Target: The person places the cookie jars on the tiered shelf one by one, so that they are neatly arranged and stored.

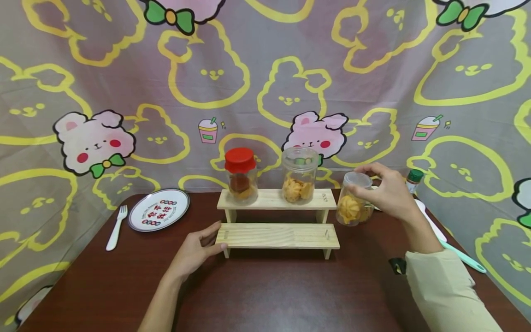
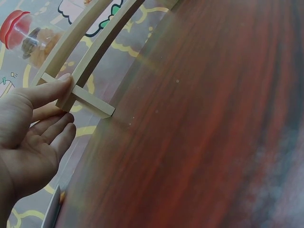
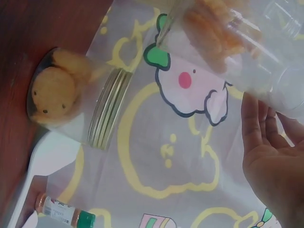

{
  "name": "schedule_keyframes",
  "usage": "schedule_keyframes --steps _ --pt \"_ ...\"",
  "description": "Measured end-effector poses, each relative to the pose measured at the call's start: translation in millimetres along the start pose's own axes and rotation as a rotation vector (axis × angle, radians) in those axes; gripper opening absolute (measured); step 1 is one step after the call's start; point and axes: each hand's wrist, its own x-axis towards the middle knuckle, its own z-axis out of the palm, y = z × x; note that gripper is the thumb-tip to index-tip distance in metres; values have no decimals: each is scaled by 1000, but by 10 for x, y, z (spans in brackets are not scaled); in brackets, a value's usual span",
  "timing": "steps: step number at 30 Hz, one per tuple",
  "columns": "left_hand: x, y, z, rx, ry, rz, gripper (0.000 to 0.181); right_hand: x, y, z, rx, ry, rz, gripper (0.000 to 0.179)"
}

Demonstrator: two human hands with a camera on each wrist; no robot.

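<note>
A two-tier wooden shelf [image 1: 278, 235] stands in the middle of the table. My left hand [image 1: 195, 251] pinches the left end of its lower board, thumb on top in the left wrist view. With its thumb and fingers, my right hand [image 1: 383, 189] grips a clear jar [image 1: 350, 210] of cookies near its lid, just right of the shelf. On the upper board are a red-lidded jar [image 1: 241, 177] at the left and a clear-lidded jar [image 1: 299, 177] nearer the right, both holding cookies. Another cookie jar [image 3: 71, 92] stands on the table, partly hidden behind the held one in the head view.
A white plate [image 1: 159, 210] and a white fork [image 1: 117, 228] lie at the left. On the right are a green-capped bottle [image 1: 414, 177], a white spoon-like utensil [image 1: 431, 221] and a mint-green handle [image 1: 464, 258]. A patterned cloth [image 1: 265, 69] hangs behind the table.
</note>
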Motion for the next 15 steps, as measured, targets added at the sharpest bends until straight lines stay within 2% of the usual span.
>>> schedule_keyframes --steps 7,15 --pt "3 3 -3 8 0 8 70 5 -16 47 121 -46 -11 41" --pt "3 -8 2 6 -2 3 71 0 -68 260 311 -132 -51 35"
